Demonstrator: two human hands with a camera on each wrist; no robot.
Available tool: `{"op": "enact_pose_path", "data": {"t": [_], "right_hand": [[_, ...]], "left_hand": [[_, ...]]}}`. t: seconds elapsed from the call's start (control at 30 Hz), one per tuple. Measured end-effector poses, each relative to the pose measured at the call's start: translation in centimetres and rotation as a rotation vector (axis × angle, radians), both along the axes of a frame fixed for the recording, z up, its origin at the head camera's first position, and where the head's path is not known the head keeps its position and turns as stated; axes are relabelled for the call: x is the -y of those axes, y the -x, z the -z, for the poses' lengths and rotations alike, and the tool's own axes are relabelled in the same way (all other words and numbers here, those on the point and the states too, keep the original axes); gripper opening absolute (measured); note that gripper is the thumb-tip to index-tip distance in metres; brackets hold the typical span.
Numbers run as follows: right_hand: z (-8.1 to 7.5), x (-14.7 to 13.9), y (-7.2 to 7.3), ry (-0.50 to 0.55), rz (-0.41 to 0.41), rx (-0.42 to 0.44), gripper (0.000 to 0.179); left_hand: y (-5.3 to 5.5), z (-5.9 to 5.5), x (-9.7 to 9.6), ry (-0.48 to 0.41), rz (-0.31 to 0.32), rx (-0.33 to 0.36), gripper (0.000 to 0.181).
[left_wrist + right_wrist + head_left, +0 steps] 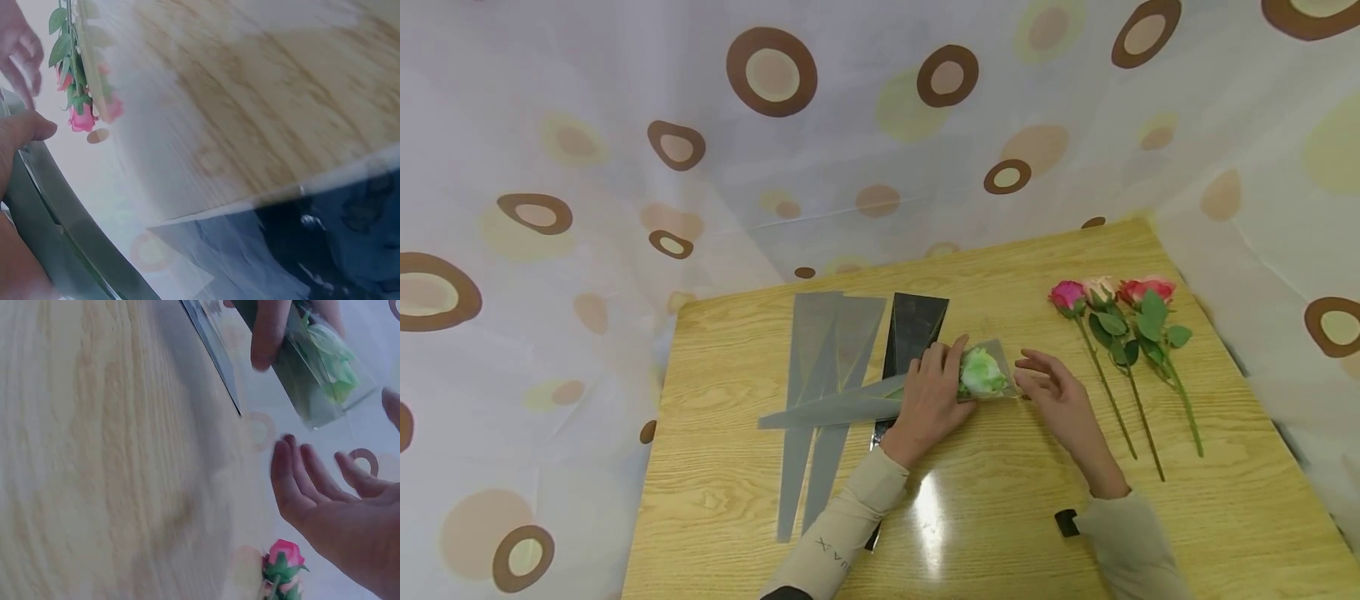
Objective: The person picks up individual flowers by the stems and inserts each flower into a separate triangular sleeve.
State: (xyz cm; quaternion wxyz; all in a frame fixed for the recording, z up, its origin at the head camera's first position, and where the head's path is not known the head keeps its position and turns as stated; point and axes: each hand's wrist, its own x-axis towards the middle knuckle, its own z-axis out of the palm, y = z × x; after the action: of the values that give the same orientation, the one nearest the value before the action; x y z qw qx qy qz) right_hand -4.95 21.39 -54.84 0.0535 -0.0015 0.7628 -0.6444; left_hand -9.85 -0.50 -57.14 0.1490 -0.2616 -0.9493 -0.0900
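A green-and-white artificial rose (982,372) lies inside a grey flower sleeve (835,407), its bloom showing at the wide, see-through end. My left hand (931,396) grips the sleeve just behind the bloom, thumb on the near side. In the right wrist view the sleeve's clear edge stands out past the green bloom (334,362). Just off that open end is my right hand (1060,404), fingers loosely bent and holding nothing. The narrow end of the sleeve points left, across other sleeves.
Two flat grey sleeves (808,333) lie at the left of the wooden table (722,500), beside a black sleeve (917,321) partly under the left arm. On the right lie several roses on stems, one magenta rose (1067,296) among them. Patterned cloth (850,150) stands behind the table.
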Motion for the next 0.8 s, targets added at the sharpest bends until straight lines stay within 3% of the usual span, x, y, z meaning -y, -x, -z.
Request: {"op": "enact_pose_path", "data": {"t": [0.17, 0.3, 0.63, 0.8], "right_hand": [[0.7, 1.1, -0.3, 0.181, -0.083, 0.175, 0.064], [1.5, 1.9, -0.4, 0.305, -0.082, 0.201, 0.056], [2.1, 1.5, -0.3, 0.349, 0.012, 0.156, 0.038], [2.2, 1.4, -0.2, 0.369, 0.038, 0.144, 0.031]], "left_hand": [[0.0, -0.1, -0.2, -0.001, -0.009, -0.015, 0.100], [0.1, -0.5, -0.4, -0.008, -0.002, 0.009, 0.105], [0.9, -2.3, 0.9, -0.077, 0.072, 0.254, 0.121], [1.5, -3.0, 1.5, -0.231, 0.120, 0.468, 0.100]]}}
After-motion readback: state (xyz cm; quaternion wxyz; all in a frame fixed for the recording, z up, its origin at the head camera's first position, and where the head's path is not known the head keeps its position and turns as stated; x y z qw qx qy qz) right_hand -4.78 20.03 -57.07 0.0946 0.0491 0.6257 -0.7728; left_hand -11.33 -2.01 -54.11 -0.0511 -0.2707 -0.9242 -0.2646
